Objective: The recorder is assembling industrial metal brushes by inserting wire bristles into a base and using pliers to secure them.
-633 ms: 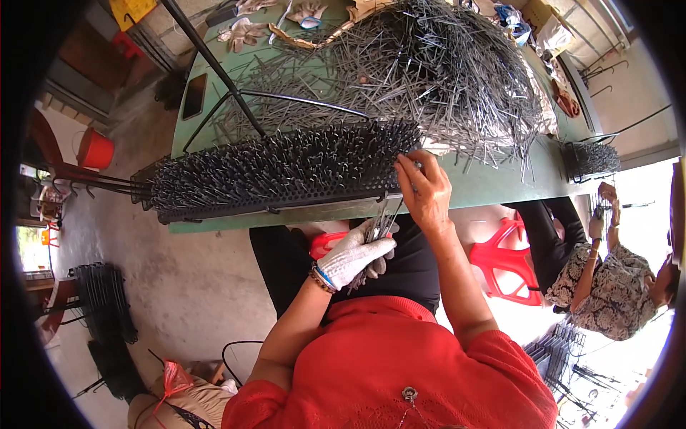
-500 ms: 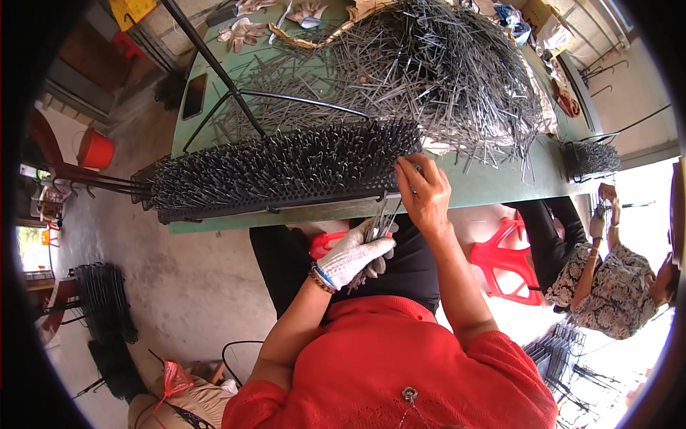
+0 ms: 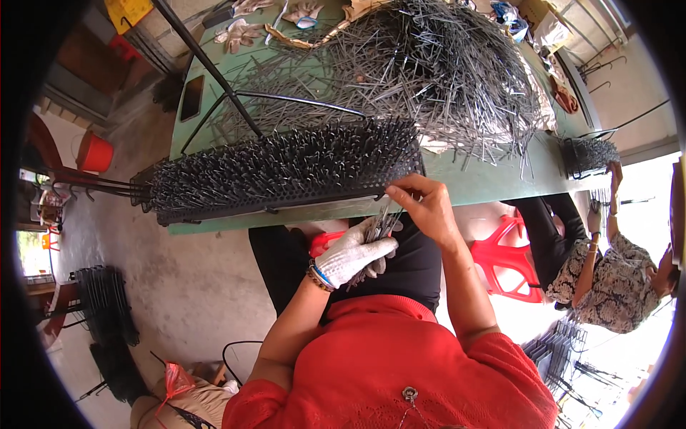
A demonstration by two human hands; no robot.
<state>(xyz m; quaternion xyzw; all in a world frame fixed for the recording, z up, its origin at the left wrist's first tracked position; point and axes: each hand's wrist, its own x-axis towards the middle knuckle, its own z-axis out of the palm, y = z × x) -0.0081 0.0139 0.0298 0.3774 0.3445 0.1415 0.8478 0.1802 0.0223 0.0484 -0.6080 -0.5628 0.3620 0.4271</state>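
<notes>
My left hand, in a white knit glove, is closed round a bundle of thin grey metal strips that stick up above the thumb. Just over the bundle my bare right hand pinches with thumb and forefinger at the upper end of a thin strip; the fingertips partly hide it. Behind both hands lies a long black perforated rack at the table's near edge. Upright dark strips stand densely in its holes, while some holes at its right near end show bare.
A big heap of loose strips covers the back of the green table. Black rods slant over the rack. A phone and work gloves lie farther left. At right, a co-worker sits beyond a red stool.
My right hand has come back from the rack's right end to the bundle. My left hand stays almost in place. The co-worker's one hand has moved up to the small rack.
</notes>
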